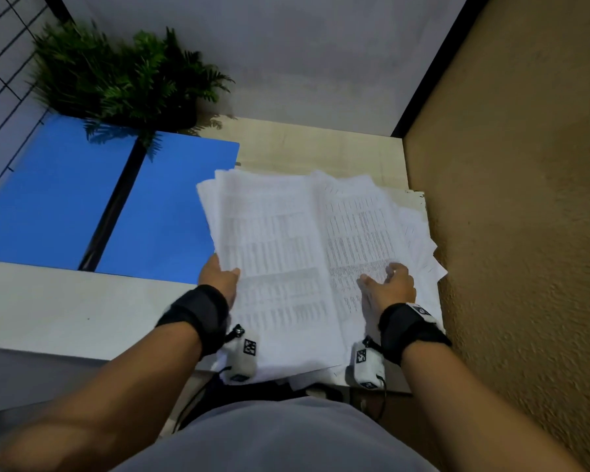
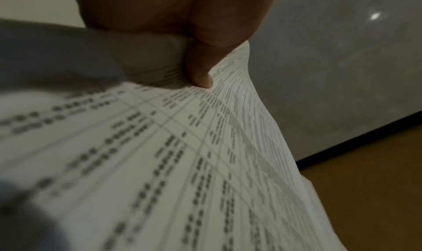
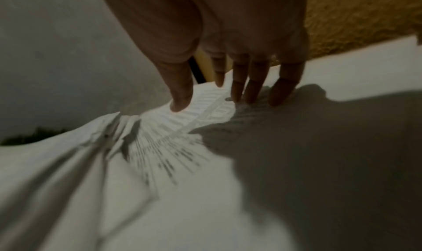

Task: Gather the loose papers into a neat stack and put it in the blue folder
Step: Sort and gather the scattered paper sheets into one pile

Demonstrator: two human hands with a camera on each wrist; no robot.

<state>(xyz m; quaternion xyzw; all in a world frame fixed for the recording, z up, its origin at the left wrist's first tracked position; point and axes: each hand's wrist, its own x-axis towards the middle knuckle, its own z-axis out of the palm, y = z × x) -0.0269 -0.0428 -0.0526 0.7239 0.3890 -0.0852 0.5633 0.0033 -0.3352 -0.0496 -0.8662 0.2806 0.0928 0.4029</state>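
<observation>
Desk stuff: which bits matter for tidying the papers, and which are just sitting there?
Part of the job:
papers
blue folder, lying open
left hand, gripping the papers
right hand, fingers on them

Just there:
fern plant

Printed white papers in an uneven, fanned pile, just right of the open blue folder

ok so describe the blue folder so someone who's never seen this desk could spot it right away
Start at the leafy green plant in the far left corner of the desk. Directly in front of it, left of the white papers that both hands are gathering, the blue folder lies open and flat. It is the only bright blue thing there, split by a dark spine.
</observation>
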